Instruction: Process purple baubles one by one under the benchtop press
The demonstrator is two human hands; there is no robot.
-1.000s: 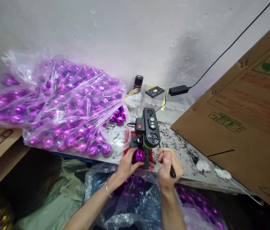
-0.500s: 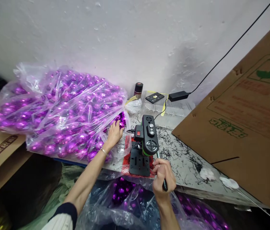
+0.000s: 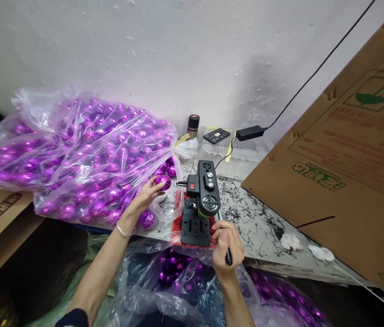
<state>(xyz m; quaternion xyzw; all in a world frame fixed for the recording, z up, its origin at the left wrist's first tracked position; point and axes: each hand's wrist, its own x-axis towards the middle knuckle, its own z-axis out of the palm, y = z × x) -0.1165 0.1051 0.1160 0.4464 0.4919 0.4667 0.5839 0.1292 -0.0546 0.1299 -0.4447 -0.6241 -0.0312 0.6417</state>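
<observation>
Between the fingertips of my left hand (image 3: 149, 193) is a shiny purple bauble (image 3: 163, 182), just outside a large clear bag (image 3: 86, 159) full of similar ones. My right hand (image 3: 228, 245) is closed around a slim rod with a black tip (image 3: 229, 257), which reaches up beside a small black machine (image 3: 208, 190). The machine has round vents, silver buttons and a red switch, and its slotted black base plate (image 3: 196, 227) rests on a red mat (image 3: 175, 234). Below the table edge, an open plastic bag (image 3: 164, 309) holds more purple baubles.
A large cardboard box (image 3: 341, 172) leans in on the right. Black thread-like scraps (image 3: 242, 204) litter the tabletop. Behind the machine are a dark-capped can (image 3: 193, 126), a black card-like panel (image 3: 216, 135) and a power adapter (image 3: 250, 132). White wads (image 3: 290, 241) lie near the right edge.
My left hand has drawn back from the bag's opening and now has a bauble at its fingertips. My right hand keeps its grip on the rod. The view has shifted slightly.
</observation>
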